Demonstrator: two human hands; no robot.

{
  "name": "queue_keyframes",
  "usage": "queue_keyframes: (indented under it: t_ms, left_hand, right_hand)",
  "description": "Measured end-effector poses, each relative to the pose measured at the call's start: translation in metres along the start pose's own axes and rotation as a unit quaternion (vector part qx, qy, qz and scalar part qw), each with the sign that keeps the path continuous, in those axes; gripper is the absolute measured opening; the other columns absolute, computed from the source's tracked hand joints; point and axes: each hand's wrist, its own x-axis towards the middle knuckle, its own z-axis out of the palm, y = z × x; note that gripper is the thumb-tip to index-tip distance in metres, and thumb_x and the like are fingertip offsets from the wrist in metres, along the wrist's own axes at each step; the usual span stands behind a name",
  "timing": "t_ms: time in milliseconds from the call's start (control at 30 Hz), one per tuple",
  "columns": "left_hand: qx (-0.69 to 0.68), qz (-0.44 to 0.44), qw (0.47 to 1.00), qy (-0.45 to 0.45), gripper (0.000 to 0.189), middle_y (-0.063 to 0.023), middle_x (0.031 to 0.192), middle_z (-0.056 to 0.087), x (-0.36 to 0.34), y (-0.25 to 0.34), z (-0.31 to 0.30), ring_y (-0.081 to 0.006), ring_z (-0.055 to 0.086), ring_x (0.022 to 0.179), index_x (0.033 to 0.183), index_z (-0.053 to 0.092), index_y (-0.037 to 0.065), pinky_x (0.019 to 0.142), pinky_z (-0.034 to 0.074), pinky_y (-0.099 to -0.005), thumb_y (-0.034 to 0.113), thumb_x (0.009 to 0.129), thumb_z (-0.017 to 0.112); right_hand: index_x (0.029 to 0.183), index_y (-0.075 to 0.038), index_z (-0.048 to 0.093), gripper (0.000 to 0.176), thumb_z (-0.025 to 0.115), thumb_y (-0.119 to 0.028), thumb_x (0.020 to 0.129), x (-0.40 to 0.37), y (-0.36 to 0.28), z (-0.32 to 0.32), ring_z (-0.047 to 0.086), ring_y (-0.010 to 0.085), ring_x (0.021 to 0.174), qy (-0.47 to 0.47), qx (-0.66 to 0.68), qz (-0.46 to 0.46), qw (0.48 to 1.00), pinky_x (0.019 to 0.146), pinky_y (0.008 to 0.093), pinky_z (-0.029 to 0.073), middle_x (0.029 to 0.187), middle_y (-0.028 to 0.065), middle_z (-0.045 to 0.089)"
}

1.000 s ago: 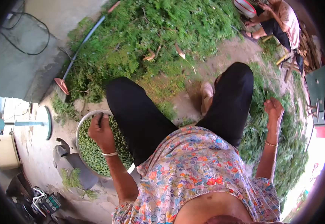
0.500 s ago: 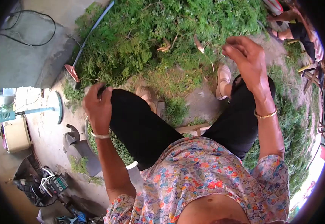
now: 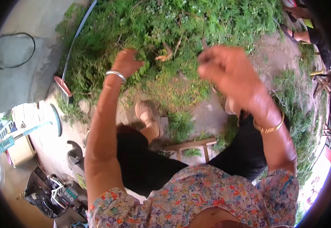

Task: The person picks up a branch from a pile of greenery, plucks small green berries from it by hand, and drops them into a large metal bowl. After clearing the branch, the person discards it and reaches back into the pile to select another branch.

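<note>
My left hand (image 3: 127, 62), with a silver bangle at the wrist, is stretched over the heap of green leafy branches (image 3: 150, 22). Its thumb stands apart from the fingers and nothing shows in it. My right hand (image 3: 232, 70), wearing a gold bangle (image 3: 269, 127), hovers near the heap's front edge, blurred by motion. Its fingers are loosely curled with a gap to the thumb, and I make out nothing held. A cut branch end (image 3: 204, 43) shows just beyond the right fingertips. Another bare, broken branch piece (image 3: 166, 54) lies between the two hands.
A low wooden frame (image 3: 190, 145) is between my legs. A broom (image 3: 62, 86) leans at the left of the heap, near a pale fan (image 3: 53, 119). A black bag-like thing (image 3: 40, 193) lies lower left. Another person's leg (image 3: 301, 36) appears at the upper right.
Both hands have moved inward: the left forward and to the right over the branches, the right leftward and slightly lower. The view has shifted, and more of the wooden frame shows.
</note>
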Motion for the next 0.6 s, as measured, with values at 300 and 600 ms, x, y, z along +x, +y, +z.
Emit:
queue_keyframes:
  t_ms: [300,600]
  left_hand:
    - [-0.052,-0.045,0.998,0.005,0.086,-0.0181,0.146,0.023,0.135,0.014,0.101,-0.0365,0.023,0.133,0.138,0.026,-0.001,0.108,0.029,-0.0387,0.031,0.073,0.071]
    - [-0.041,-0.101,0.994,-0.004,0.033,-0.0157,0.106,0.063,0.136,0.042,0.101,-0.0334,0.059,0.099,0.097,0.065,0.003,0.086,0.048,-0.0409,0.029,0.076,0.067]
  right_hand:
    - [0.096,0.006,0.055,0.022,0.062,-0.008,0.082,-0.014,-0.010,0.004,0.065,0.0195,0.078,-0.112,0.089,0.101,0.985,0.069,0.0302,0.052,0.081,0.0151,0.064]
    - [0.096,0.005,0.054,0.020,0.062,-0.006,0.081,-0.013,-0.006,-0.011,0.066,0.0205,0.078,-0.075,0.106,0.068,0.989,0.067,0.0302,0.051,0.080,0.0145,0.063]
